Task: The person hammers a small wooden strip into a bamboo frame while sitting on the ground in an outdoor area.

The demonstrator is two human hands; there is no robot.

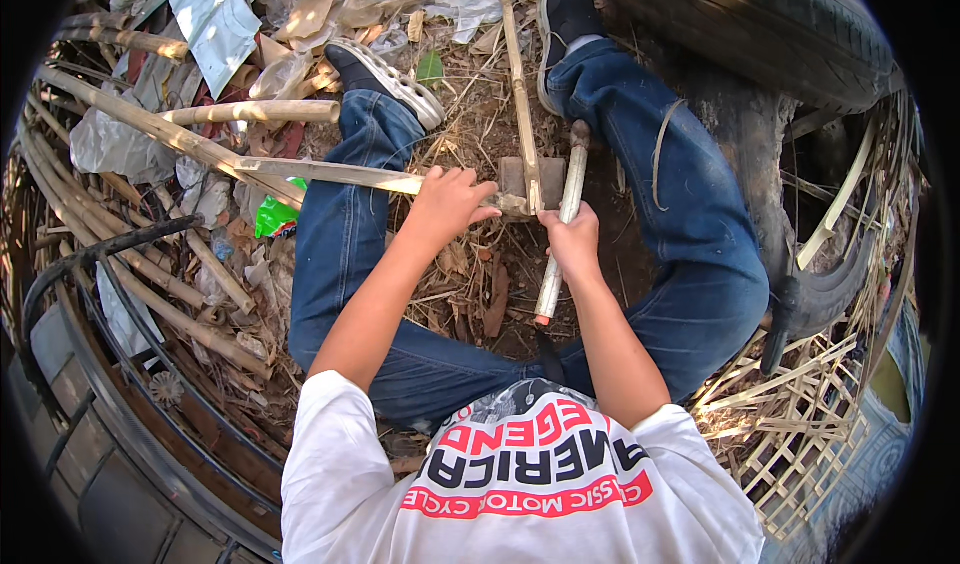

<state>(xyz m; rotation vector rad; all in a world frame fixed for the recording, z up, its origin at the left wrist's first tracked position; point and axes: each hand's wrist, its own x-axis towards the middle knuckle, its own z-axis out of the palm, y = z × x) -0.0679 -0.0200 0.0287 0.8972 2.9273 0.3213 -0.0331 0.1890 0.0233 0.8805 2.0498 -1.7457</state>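
My left hand (447, 204) is closed around a split bamboo strip (335, 172), which runs out to the left over my leg. The strip's right end sits near a small brownish block (514, 176) on the ground between my legs. My right hand (573, 240) grips a pale, whitish rod (572, 186) with a brown knob at its far end and a reddish near end. A second narrow bamboo strip (520, 94) comes from the far edge, its near end over the block, beside my right thumb. I cannot tell whether the thumb touches it.
Bamboo poles (255, 112) and scattered plastic litter (212, 24) lie at left, with a green wrapper (277, 209) by my leg. A large tyre (750, 26) stands at the far right. Woven bamboo latticework (800, 454) lies near right; a black metal frame (130, 254) is at left.
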